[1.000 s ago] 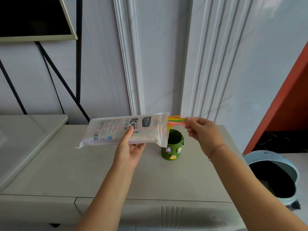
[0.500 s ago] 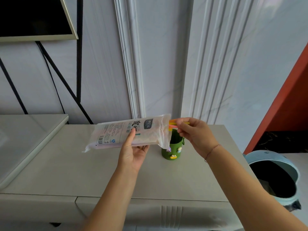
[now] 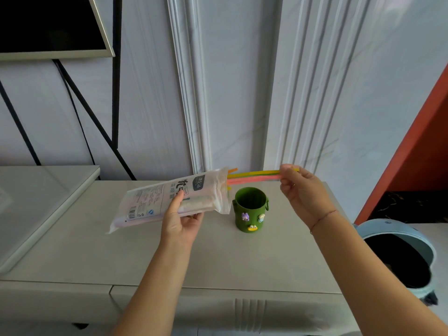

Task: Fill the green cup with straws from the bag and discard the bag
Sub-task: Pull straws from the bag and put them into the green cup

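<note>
My left hand [image 3: 180, 220] holds a clear printed straw bag [image 3: 167, 197] from below, tilted with its open mouth up and to the right. Several coloured straws [image 3: 254, 177], yellow, green and pink, stick far out of the mouth. My right hand [image 3: 301, 191] pinches their far ends, above and right of the cup. An orange straw tip stays at the bag's mouth. The green cup [image 3: 251, 209] stands upright on the beige cabinet top [image 3: 218, 258], just right of the bag's mouth, with small cartoon figures on its front. It looks empty inside.
A light blue waste bin [image 3: 402, 253] with a dark inside stands on the floor at the right of the cabinet. A raised white ledge [image 3: 36, 197] lies at the left. Behind are a white panelled wall, a dark screen and black bars. An orange panel is at the far right.
My right hand has pulled the bunch of straws rightward, much farther out of the bag. The bag's mouth has shifted left, so the cup is now uncovered.
</note>
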Demonstrator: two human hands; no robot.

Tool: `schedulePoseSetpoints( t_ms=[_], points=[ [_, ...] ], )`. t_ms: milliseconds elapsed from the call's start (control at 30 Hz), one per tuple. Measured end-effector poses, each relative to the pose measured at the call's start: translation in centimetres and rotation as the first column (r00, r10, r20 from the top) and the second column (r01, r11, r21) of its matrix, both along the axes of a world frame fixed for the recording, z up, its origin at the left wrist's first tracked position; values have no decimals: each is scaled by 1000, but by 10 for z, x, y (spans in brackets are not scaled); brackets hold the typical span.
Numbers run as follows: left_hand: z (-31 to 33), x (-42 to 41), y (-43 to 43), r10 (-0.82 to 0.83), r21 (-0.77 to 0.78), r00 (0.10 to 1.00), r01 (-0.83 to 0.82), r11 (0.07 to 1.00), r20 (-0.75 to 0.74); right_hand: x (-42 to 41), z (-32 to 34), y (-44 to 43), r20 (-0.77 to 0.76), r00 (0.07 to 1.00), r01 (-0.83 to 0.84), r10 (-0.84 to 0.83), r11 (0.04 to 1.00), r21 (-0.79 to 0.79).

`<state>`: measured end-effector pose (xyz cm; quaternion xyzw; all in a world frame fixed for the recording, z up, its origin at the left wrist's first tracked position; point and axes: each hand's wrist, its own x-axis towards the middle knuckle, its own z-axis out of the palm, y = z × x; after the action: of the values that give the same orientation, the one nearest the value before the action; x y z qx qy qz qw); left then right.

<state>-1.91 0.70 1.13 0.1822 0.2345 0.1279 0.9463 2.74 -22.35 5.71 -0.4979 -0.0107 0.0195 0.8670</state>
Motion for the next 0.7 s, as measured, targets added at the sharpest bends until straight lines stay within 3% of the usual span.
schedulePoseSetpoints(
  t_ms=[133, 300, 533, 700],
  points=[
    [0, 0, -10, -15, -20, 1000, 14, 1000, -13, -1, -4, 14, -56, 994, -85, 97, 979, 188],
    [-1, 1, -19, -10, -6, 1000, 10, 1000, 3, -9, -9, 31, -95, 992, -60, 82, 975, 212],
    [-5, 1, -22, -7, -13, 1000, 7, 1000, 5, -10, -16, 42, -133, 988, -63, 81, 989, 133],
    [-6, 0, -7, 27, -15, 999, -27, 1000, 23, -4, -12, 25, -108, 994, 29, -21, 997, 71]
  ],
)
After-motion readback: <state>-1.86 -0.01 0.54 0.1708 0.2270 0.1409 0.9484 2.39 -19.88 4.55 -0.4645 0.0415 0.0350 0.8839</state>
